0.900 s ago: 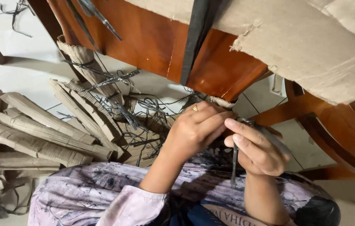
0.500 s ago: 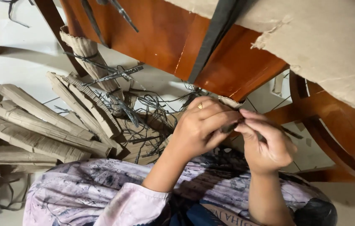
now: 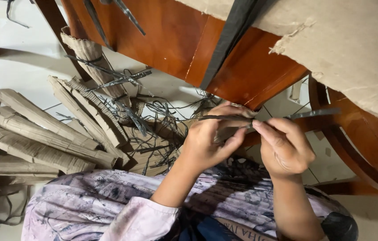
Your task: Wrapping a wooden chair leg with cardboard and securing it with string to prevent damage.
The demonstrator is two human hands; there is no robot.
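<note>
A thin dark plastic strap (image 3: 260, 118) runs level between both hands, just under the lower corner of a red-brown wooden furniture panel (image 3: 171, 40). Its right end sticks out past the right hand toward a curved wooden leg (image 3: 358, 147); its left end shows beyond the left fingers.

Left hand (image 3: 209, 140): fingers curled, thumb up against the forefinger, clamped on the strap together with a scrap of corrugated wrap. Right hand (image 3: 285, 147): thumb and forefinger pinched shut on the strap, other fingers folded in. The two hands sit close, fingertips nearly touching.

A wide black band (image 3: 233, 31) slants down across the panel. Torn brown cardboard sheet (image 3: 331, 40) covers the panel's upper right part.

On the pale tiled floor (image 3: 24, 58), left of the hands: a heap of folded corrugated cardboard strips (image 3: 41, 134), lying side by side, some overlapping. A tangle of cut dark straps (image 3: 153, 129) lies between that heap and the left hand. One cardboard roll (image 3: 90, 58) leans against the panel's lower edge, straps wound about it.

Patterned lilac sleeve and lap (image 3: 90, 205) fill the bottom edge.
</note>
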